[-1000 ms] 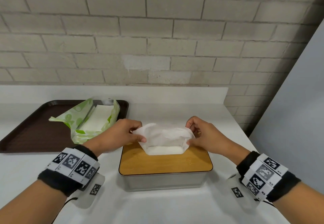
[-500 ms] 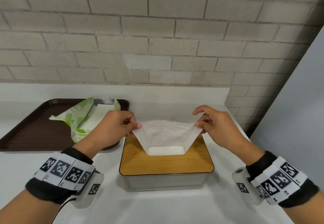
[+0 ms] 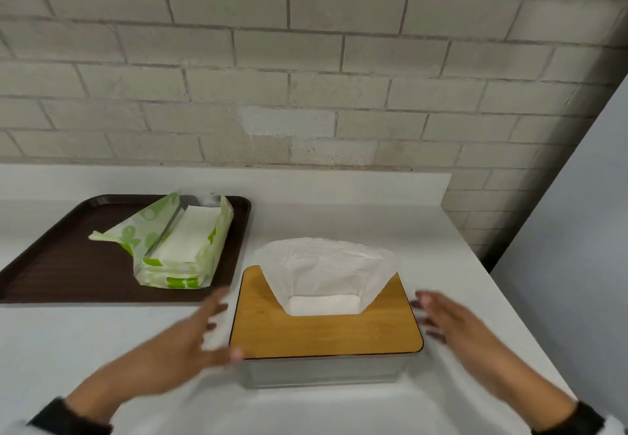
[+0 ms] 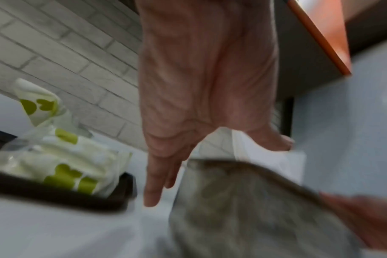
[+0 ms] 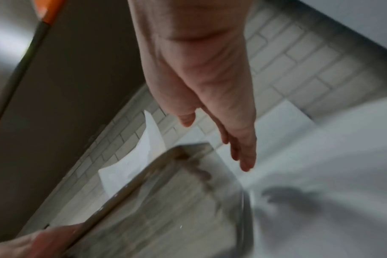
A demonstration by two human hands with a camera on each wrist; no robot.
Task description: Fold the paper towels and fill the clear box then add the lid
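The clear box (image 3: 319, 371) stands on the white counter with its wooden lid (image 3: 326, 331) on top. A white paper towel (image 3: 326, 268) fans up out of the lid's slot, held by nothing. My left hand (image 3: 204, 329) hovers open beside the box's left side, fingers spread and blurred. My right hand (image 3: 438, 319) is open at the box's right side. In the left wrist view the left hand (image 4: 161, 183) points down next to the box (image 4: 243, 209). In the right wrist view the right hand (image 5: 236, 148) hangs straight beside the box (image 5: 177, 200).
A brown tray (image 3: 61, 264) at the left holds an opened green-and-white pack of paper towels (image 3: 176, 247). A brick wall runs behind the counter (image 3: 339, 411), and a grey panel (image 3: 577, 264) closes off the right side.
Both hands have let go of the towel's corners and dropped down to the sides of the box. The towel now stands fanned out by itself.
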